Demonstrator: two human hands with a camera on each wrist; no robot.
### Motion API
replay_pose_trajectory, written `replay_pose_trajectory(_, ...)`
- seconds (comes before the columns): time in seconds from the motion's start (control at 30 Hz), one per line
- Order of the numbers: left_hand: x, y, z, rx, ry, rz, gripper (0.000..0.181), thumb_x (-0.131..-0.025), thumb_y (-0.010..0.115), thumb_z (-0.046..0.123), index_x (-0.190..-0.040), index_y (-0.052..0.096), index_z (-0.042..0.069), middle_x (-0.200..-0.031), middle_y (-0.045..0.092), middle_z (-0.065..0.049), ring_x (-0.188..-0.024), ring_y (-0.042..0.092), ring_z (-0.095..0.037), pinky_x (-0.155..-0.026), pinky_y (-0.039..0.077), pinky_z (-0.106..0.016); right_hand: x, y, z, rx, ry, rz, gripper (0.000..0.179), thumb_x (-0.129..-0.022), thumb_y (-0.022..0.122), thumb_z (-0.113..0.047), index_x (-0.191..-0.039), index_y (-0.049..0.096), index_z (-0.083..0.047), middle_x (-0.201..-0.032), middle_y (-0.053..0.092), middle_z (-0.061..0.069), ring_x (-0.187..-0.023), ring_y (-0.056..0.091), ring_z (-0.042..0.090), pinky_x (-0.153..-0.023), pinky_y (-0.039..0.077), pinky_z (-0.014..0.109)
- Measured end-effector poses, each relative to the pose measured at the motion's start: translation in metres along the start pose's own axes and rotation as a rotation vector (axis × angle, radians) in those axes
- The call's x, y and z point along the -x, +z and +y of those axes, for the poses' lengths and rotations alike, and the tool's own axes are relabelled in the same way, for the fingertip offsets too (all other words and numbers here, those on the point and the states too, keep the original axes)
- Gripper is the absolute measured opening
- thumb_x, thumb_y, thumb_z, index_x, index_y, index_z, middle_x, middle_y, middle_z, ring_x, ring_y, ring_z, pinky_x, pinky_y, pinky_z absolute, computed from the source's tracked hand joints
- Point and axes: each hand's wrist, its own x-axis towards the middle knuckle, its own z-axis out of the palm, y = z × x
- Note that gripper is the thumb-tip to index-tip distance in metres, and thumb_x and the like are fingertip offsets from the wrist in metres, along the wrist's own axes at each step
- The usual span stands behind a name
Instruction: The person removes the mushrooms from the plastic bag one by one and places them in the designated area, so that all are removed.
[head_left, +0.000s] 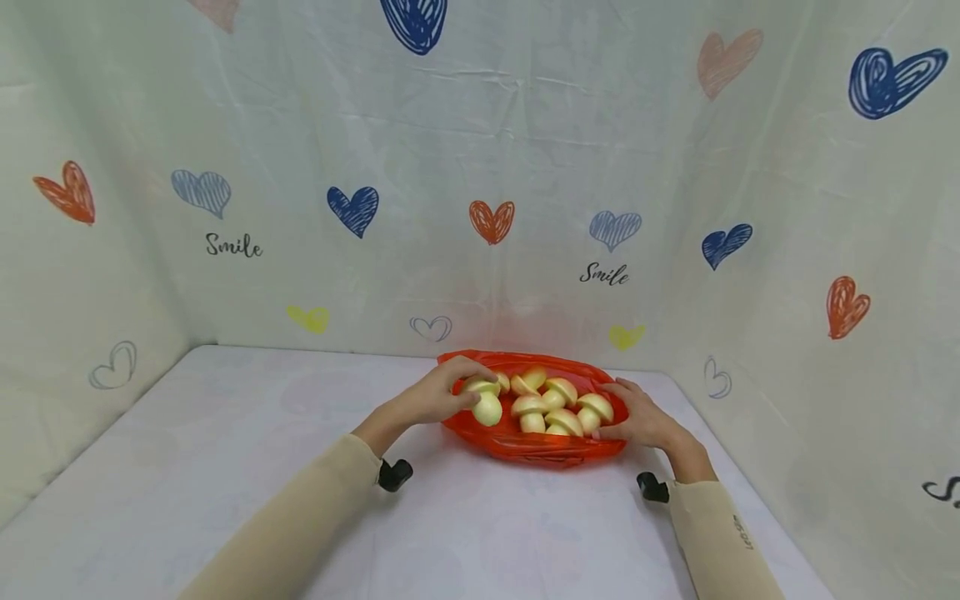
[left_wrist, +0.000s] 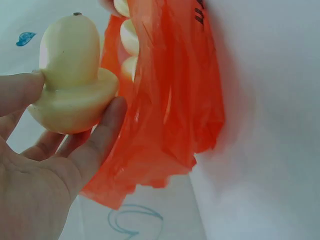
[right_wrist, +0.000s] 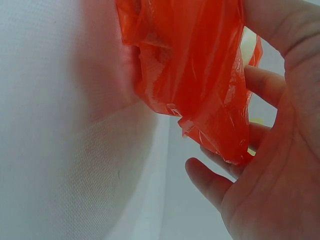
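A red plastic bag [head_left: 517, 446] lies on its side with its mouth spread open, holding several toy mushrooms [head_left: 532, 406] with cream stems and pinkish caps. At the bag's left end, my left hand [head_left: 437, 393] grips one pale toy mushroom [left_wrist: 70, 75] by its cap, thumb on one side and fingers on the other. That mushroom's stem points up in the left wrist view, with a small dark spot on its end. My right hand [head_left: 639, 417] holds the bag's right end, the film between thumb and fingers [right_wrist: 267, 85]; part of its grip is hidden by the bag.
The bag is near the far edge of a white-covered table [head_left: 225, 450]. Close behind it hangs a pale curtain [head_left: 420, 275] printed with hearts and "Smile", which also encloses both sides. A black wrist device [head_left: 395, 475] sits at the left cuff, another [head_left: 652, 487] at the right.
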Motion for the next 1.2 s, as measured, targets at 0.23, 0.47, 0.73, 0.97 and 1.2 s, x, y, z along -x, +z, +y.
replay_pose_trajectory(0.23,0.014,-0.009,-0.006,-0.034,0.034,0.02,0.032,-0.089,0.06,0.003,-0.118,0.065,0.015,-0.12,0.056,-0.002,-0.112,0.048,-0.022,-0.098,0.039,-0.044,0.0,0.001,0.002,0.007,-0.008,0.006,0.092,-0.07,0.079,-0.048,-0.143,0.039,-0.011,-0.152,0.016,0.024,-0.134,0.02,0.048,-0.096,0.03,0.07)
replay_pose_trajectory(0.47,0.027,-0.024,-0.006,-0.028,0.048,0.001,0.031,-0.089,0.062,0.001,-0.117,0.064,0.015,-0.116,0.058,0.002,-0.109,0.049,-0.02,-0.095,0.041,-0.043,0.001,-0.001,0.002,0.023,-0.013,0.013,0.092,-0.07,0.079,-0.049,-0.143,0.039,-0.01,-0.151,0.016,0.024,-0.134,0.02,0.048,-0.096,0.029,0.07)
replay_pose_trajectory(0.73,0.049,-0.042,-0.013,-0.061,0.058,-0.015,0.028,-0.089,0.061,0.003,-0.115,0.065,0.013,-0.11,0.055,-0.003,-0.1,0.047,-0.021,-0.075,0.045,-0.034,0.0,0.0,0.001,0.007,-0.012,0.007,0.091,-0.071,0.08,-0.047,-0.144,0.039,-0.011,-0.151,0.016,0.024,-0.133,0.019,0.049,-0.096,0.03,0.07)
replay_pose_trajectory(0.97,0.063,-0.052,-0.021,-0.021,-0.021,-0.056,0.029,-0.089,0.061,0.003,-0.116,0.064,0.014,-0.11,0.055,-0.001,-0.101,0.047,-0.023,-0.082,0.043,-0.04,0.0,0.002,0.0,0.008,0.005,0.007,0.094,-0.069,0.08,-0.049,-0.144,0.039,-0.01,-0.152,0.016,0.024,-0.133,0.021,0.048,-0.096,0.032,0.069)
replay_pose_trajectory(1.2,0.072,-0.059,-0.032,-0.013,-0.055,-0.11,0.029,-0.09,0.06,0.002,-0.115,0.063,0.014,-0.115,0.056,-0.001,-0.107,0.049,-0.024,-0.091,0.04,-0.044,0.001,0.002,0.0,0.002,-0.005,0.01,0.09,-0.071,0.08,-0.045,-0.143,0.039,-0.009,-0.151,0.018,0.023,-0.133,0.021,0.047,-0.096,0.034,0.067)
